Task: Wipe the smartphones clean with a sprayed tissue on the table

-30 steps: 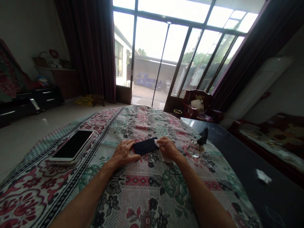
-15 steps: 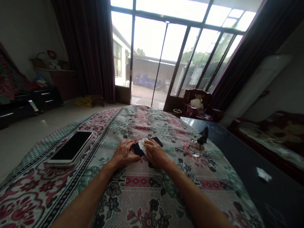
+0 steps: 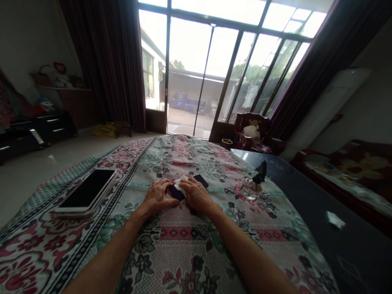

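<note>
A dark phone [image 3: 201, 181] lies flat on the patterned tablecloth, its middle covered by my right hand. My left hand [image 3: 158, 195] grips its left end, with thumb and fingers along opposite edges. In my right hand [image 3: 197, 195] is a crumpled white tissue [image 3: 180, 183], pressed under the fingertips onto the phone's surface. To the right of my hands stands a clear spray bottle [image 3: 251, 188] with a black trigger head. Left of my hands rests a white-framed tablet [image 3: 88, 190] with a dark screen, on top of another flat pale thing.
The floral tablecloth [image 3: 183, 253] covers a round-edged table. A dark glossy table [image 3: 309, 204] adjoins it on the right, with a crumpled white tissue [image 3: 335, 219] on it. Beyond are a wooden armchair [image 3: 251, 130] and large glass doors [image 3: 196, 81].
The view has shifted slightly. My right hand has moved a little to the left over the phone with the tissue. My left hand keeps its hold.
</note>
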### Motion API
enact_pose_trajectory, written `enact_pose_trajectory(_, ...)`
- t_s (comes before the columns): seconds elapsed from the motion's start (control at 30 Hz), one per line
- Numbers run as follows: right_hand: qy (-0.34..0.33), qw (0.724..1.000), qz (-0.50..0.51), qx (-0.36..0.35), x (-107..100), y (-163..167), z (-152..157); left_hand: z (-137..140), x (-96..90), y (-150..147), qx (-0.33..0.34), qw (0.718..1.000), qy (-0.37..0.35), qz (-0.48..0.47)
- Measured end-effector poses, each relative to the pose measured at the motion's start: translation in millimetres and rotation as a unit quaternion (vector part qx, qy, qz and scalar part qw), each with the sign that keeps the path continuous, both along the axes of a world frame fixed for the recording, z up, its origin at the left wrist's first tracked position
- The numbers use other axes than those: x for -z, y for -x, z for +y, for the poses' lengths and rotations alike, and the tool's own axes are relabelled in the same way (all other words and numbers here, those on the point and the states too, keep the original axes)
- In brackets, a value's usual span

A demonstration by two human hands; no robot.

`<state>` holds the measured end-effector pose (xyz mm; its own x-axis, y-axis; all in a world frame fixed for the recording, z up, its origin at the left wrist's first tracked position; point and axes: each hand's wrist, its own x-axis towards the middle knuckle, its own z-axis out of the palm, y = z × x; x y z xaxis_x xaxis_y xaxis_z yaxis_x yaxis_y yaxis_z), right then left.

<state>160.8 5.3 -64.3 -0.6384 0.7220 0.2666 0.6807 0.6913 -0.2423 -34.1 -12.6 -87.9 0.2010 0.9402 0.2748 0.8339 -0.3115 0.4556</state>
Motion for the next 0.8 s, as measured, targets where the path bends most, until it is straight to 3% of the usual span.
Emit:
enact_pose_trajectory(0.23, -0.008, 0.991, 0.025, 0.134, 8.7, -37.2, 23.0, -2.1, -5.5, -1.4, -0.006, 1.0, 0.016, -0.003)
enact_pose_trajectory(0.4, -0.009, 0.983, -0.008, 0.184, 7.9, -33.8, 14.2, -2.0, -3.7, -1.0, -0.007, 1.0, 0.012, -0.009)
enact_pose_trajectory(0.67, -0.03, 0.999, -0.025, 0.017, 1.0, 7.7, -21.2, 1.3, 3.2, -0.2, -0.011, 1.0, 0.003, -0.011)
enact_pose_trajectory(0.8, -0.035, 0.999, -0.02, -0.025, 5.0, 14.9, -21.9, 2.1, 6.1, 0.1, -0.016, 1.0, -0.013, -0.007)
